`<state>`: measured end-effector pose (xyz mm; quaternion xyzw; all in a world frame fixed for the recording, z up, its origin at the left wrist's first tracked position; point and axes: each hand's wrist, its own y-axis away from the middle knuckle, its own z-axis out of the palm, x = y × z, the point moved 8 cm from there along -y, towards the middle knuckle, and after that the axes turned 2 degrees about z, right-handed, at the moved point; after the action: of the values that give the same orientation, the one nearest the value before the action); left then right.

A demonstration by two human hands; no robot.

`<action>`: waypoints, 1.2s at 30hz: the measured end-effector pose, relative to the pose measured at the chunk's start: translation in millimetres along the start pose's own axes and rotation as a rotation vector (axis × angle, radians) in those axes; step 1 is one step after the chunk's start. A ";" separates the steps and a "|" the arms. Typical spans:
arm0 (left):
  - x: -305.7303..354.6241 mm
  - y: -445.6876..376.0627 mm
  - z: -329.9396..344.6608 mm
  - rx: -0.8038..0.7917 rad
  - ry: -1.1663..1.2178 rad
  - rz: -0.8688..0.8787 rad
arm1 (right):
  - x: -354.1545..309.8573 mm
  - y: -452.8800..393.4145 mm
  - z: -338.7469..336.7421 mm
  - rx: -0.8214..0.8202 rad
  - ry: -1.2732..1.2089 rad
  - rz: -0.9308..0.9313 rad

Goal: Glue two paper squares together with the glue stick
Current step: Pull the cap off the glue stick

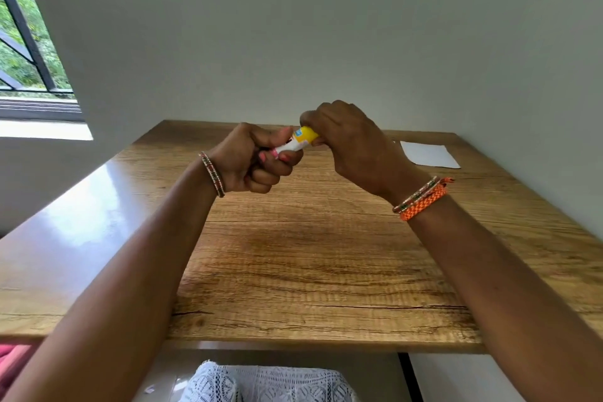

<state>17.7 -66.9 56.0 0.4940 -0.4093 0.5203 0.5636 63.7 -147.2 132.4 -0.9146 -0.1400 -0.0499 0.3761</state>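
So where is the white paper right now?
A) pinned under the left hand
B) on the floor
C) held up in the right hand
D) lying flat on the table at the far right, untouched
D: the white paper lies flat on the table at the far right, while the left hand and right hand are both closed on the glue stick.

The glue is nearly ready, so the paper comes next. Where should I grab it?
Take the paper by its near edge, coming from the front with the right hand. It lies flat at the table's far right corner near the wall.
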 end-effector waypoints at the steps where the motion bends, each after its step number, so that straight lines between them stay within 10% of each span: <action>1: -3.3 -0.3 6.5 -0.066 0.047 -0.025 | -2.4 1.3 -0.8 0.015 0.021 -0.020; 5: -8.9 -1.4 15.4 -0.215 0.149 -0.072 | -6.5 5.2 -1.9 0.073 0.051 -0.037; 8: -6.8 -4.7 -5.7 -0.001 0.065 -0.036 | 4.2 3.6 8.6 0.016 -0.040 0.068; 14: 20.0 -7.0 -19.5 0.635 -1.230 0.154 | 53.0 29.5 59.1 -0.323 -0.745 0.654; 22: 27.7 -4.3 -17.2 0.732 -1.433 0.173 | 53.4 39.4 78.8 -0.012 -1.187 1.040; 32: 1.0 -21.7 -6.4 0.430 -0.372 0.052 | 62.2 39.6 65.5 0.057 -1.105 1.229; 36: -19.4 -2.5 5.9 0.163 -0.065 0.011 | 137.0 76.5 11.8 0.455 -1.026 1.474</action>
<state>18.1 -76.1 37.8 0.5527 -0.3862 0.5387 0.5051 216.9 -160.8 99.3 -0.5868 0.3214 0.6416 0.3752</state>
